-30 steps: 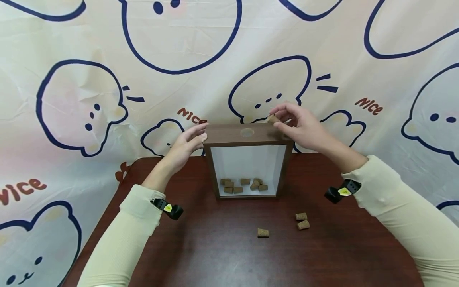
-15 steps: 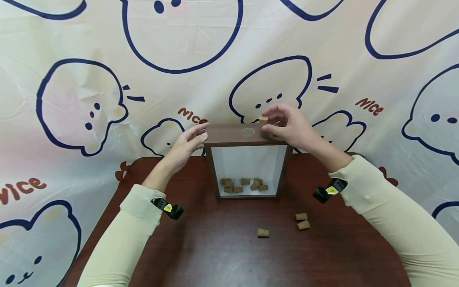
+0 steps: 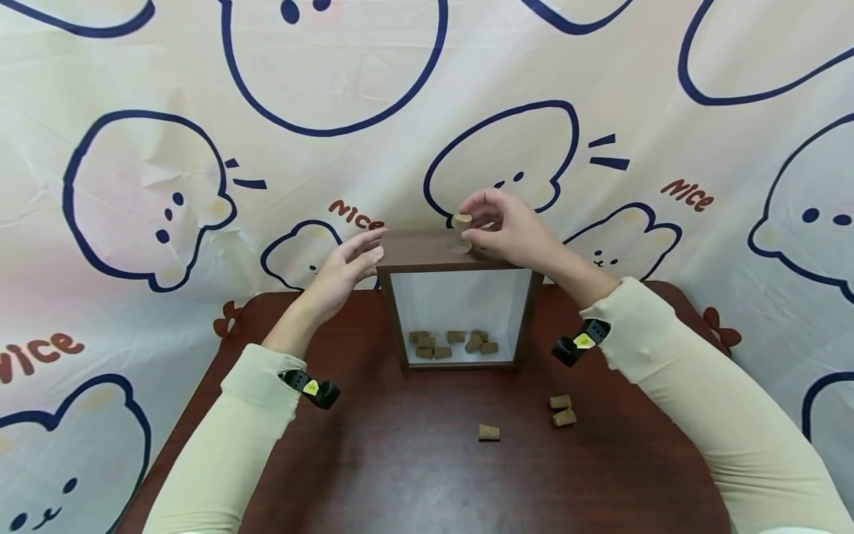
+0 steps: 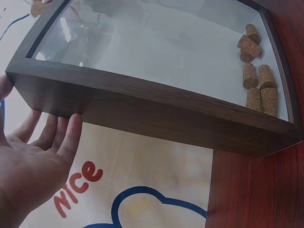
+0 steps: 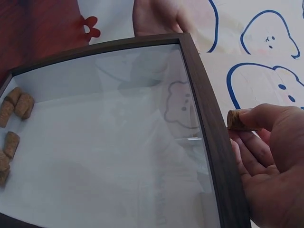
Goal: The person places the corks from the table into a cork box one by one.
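A person's right hand (image 3: pixel 512 231) is pinching a cork (image 3: pixel 462 221) between thumb and fingers, holding it roughly upright just above a pale round patch (image 3: pixel 459 248) on top of a brown-framed box (image 3: pixel 414 258). The left hand (image 3: pixel 342 268) is resting at the box's upper left edge, its fingers extended and slightly spread. The box is standing on a dark red desk (image 3: pixel 400 460), and behind its clear front panel (image 3: pixel 454 300) more corks (image 3: pixel 457 337) are lying along the bottom. In front, a lone cork (image 3: pixel 489 432) is lying on its side, with a pair of corks (image 3: pixel 563 417) sitting close together farther right. A cloth (image 3: pixel 293 174) printed with blue-outlined cartoon figures is hanging behind.
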Available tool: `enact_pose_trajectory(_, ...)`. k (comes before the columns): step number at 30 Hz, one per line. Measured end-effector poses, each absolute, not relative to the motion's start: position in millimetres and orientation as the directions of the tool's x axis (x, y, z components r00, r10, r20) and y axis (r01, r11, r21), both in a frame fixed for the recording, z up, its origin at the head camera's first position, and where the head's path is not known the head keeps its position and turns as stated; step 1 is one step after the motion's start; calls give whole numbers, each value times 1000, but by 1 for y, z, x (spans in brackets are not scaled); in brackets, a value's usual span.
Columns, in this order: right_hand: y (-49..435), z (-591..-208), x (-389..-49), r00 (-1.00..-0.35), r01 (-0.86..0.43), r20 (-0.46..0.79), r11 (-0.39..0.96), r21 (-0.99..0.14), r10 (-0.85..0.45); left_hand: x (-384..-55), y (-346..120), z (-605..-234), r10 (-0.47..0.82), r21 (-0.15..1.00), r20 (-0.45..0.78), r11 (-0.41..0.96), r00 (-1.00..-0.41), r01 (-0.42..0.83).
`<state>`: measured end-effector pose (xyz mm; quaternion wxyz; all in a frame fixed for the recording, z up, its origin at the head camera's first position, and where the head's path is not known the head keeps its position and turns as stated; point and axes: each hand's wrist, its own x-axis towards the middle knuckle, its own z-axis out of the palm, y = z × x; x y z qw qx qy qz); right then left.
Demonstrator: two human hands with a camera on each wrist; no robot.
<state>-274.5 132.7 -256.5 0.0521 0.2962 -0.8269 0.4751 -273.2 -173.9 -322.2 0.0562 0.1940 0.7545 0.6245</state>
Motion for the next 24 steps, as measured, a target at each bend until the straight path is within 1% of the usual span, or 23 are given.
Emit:
enact_pose_trajectory(4, 129, -258, -275, -820, -535, 358, 375, -757, -447, -273, -174, -322, 365, 964, 159, 142, -918, 223)
enact_pose_trajectory(14, 137, -261, -268, -803, -570, 396, 380, -729, -445, -272, -174, -323, 359, 965, 155, 143, -920, 218)
enact_pose_trajectory(19, 155, -262, -254, -819, -555, 378, 427, -714, -432, -273, -174, -324, 359, 965, 155, 144, -920, 218)
enact_pose_trajectory(24, 187, -264, -235, -836, -540, 375, 483, -689, -401, -274, -174, -324, 359, 964, 158, 144, -920, 222)
